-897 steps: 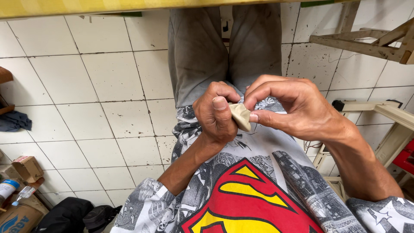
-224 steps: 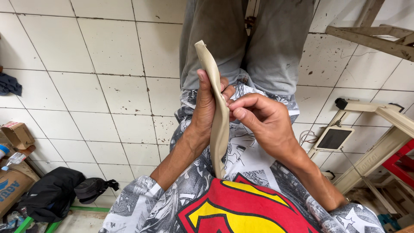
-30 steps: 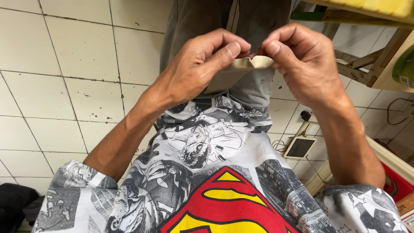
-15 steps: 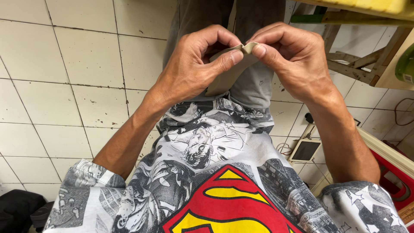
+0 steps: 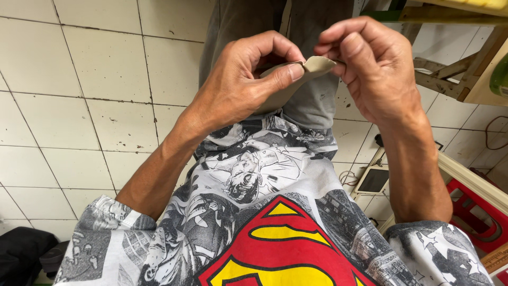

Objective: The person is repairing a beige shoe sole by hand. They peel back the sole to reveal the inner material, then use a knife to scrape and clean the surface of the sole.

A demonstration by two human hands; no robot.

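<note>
shirt (image 5: 254, 175): grey comic-print tee | chest: red-yellow emblem | trousers (image 5: 312, 100): grey

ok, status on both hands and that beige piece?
Left hand pinching the thin beige leather-like piece at its edge. Right hand gripping the same edge. Piece held above the lap, nothing blocking.

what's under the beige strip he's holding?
Below the beige strip, pinched between left hand and right hand, are grey trousers and white floor tiles. The strip's lower part runs behind the left palm, so its end is covered.
</note>
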